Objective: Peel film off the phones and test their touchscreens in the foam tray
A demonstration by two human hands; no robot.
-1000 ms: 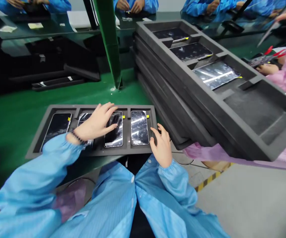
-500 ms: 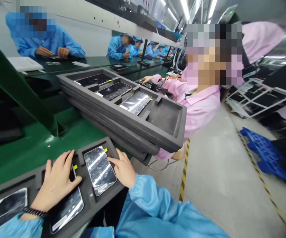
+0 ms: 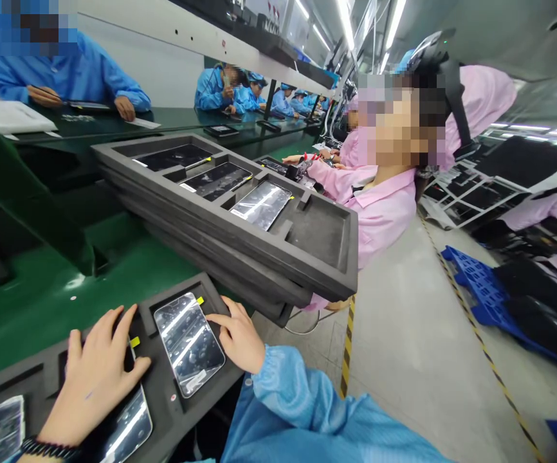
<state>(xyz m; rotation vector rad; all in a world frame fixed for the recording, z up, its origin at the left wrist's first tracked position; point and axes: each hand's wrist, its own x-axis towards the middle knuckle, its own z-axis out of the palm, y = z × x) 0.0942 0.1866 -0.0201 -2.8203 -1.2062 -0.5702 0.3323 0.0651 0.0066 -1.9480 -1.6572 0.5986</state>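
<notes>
Left hand (image 3: 98, 379), lower left of the frame: fingers spread wide over a phone screen (image 3: 136, 418), grasping nothing visible. Right hand (image 3: 240, 334), lower centre: index finger extended to the right edge of another phone screen (image 3: 189, 344), grip loose and empty (contact cannot be confirmed). Both screens lie in a foam tray (image 3: 160, 379). For good handling, keep fingertips to the edges and clear of the yellow tab (image 3: 200, 300). A white label (image 3: 196, 378) marks the screen's lower end; its print is illegible. No brand is readable.
</notes>
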